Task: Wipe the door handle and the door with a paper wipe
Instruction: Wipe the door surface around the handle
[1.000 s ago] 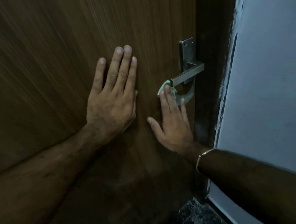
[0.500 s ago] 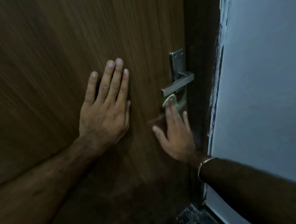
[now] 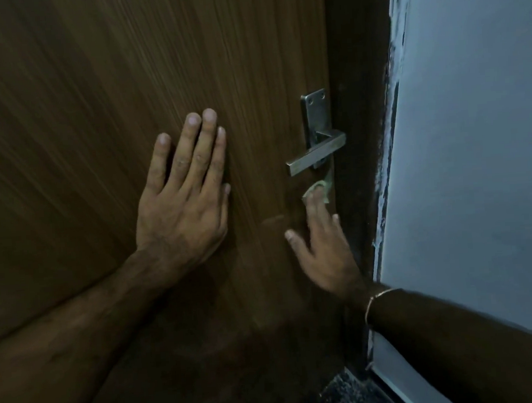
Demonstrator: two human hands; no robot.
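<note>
Two hands lie on the door (image 3: pixel 123 69): left hand (image 3: pixel 183 207) flat, fingers straight and together; right hand (image 3: pixel 324 247), thumb spread, presses the wipe (image 3: pixel 319 184) against it with straight fingers (image 3: pixel 315 209), just below the handle (image 3: pixel 316 157).

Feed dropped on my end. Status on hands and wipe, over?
Left hand flat on the door. Right hand presses paper wipe to the door just below the door handle. Nothing in the way.

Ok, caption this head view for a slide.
Left hand flat on door; right hand presses paper wipe below lever handle.
</note>
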